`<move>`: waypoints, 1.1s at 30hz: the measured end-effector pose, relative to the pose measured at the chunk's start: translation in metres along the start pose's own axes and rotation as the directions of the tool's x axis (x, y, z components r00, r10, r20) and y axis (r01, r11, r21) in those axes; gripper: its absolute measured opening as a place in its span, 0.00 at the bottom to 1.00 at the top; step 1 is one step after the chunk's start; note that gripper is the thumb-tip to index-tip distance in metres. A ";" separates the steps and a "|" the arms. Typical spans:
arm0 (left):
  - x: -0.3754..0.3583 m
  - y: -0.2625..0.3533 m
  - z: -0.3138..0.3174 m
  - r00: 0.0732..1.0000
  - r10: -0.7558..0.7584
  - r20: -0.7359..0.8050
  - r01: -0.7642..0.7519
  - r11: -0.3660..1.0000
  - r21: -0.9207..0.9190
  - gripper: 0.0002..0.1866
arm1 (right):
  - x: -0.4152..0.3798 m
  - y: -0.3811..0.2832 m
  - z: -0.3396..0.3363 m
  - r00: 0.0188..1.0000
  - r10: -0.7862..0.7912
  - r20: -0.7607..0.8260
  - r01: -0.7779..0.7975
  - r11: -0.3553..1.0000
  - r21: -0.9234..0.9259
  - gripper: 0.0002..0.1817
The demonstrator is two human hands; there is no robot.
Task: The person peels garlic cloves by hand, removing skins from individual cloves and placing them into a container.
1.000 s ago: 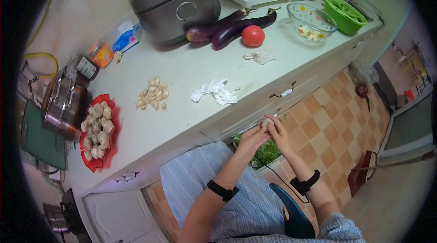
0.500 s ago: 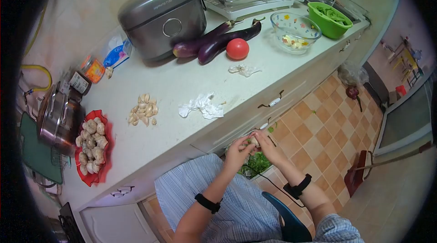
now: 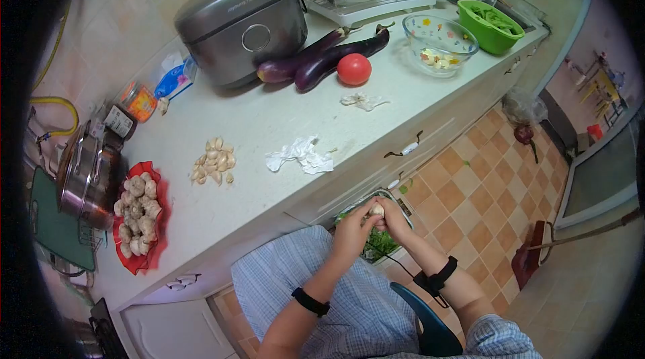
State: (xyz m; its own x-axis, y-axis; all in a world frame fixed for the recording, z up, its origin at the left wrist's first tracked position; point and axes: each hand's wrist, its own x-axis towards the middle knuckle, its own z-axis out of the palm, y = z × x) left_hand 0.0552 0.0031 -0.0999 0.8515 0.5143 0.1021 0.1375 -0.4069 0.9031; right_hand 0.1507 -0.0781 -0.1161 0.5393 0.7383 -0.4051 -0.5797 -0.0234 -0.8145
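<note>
My left hand [image 3: 353, 230] and my right hand [image 3: 396, 221] meet in front of the counter edge, fingers closed around a pale garlic bulb [image 3: 377, 210]. Part of the garlic is covered by my fingers. Below them is a bin [image 3: 385, 193] with leafy green scraps [image 3: 381, 243] inside. On the counter, closest to my hands, lies a crumpled white tissue [image 3: 300, 155]. To its left is a pile of separated garlic cloves [image 3: 213, 161]. A red scalloped dish [image 3: 160, 238] holds several whole garlic bulbs [image 3: 138, 208].
Farther back stand a rice cooker [image 3: 242, 23], two eggplants [image 3: 342, 56], a tomato [image 3: 354, 69], garlic skins [image 3: 363, 101], a glass bowl [image 3: 440, 40] with pale pieces, and a green basket [image 3: 497, 36]. A metal pot [image 3: 87, 174] stands left. A drawer handle [image 3: 406, 148] juts out.
My fingers have shifted around the garlic, and more of the pale bulb shows between them. My hands stay over the bin. The view has moved slightly.
</note>
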 end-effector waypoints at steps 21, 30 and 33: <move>0.008 0.004 0.007 0.985 -0.172 -0.031 0.135 0.859 -0.494 0.19 | -0.009 -0.012 0.008 0.979 -0.066 0.191 0.006 0.955 0.298 0.14; 0.003 0.001 0.006 0.998 -0.057 -0.036 0.041 0.935 -0.351 0.20 | -0.020 -0.018 0.026 0.958 -0.275 -0.085 0.254 0.947 -0.195 0.15; 0.007 -0.002 0.011 0.992 -0.005 -0.123 -0.044 0.918 -0.394 0.22 | -0.018 -0.019 0.025 0.942 -0.323 -0.091 0.297 0.929 -0.220 0.14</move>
State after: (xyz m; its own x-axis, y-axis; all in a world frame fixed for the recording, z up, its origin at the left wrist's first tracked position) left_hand 0.0662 -0.0009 -0.1060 0.7821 0.6052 0.1484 -0.1109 -0.0992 0.9889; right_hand 0.1368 -0.0747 -0.0830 0.7507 0.6419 -0.1563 -0.2439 0.0494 -0.9685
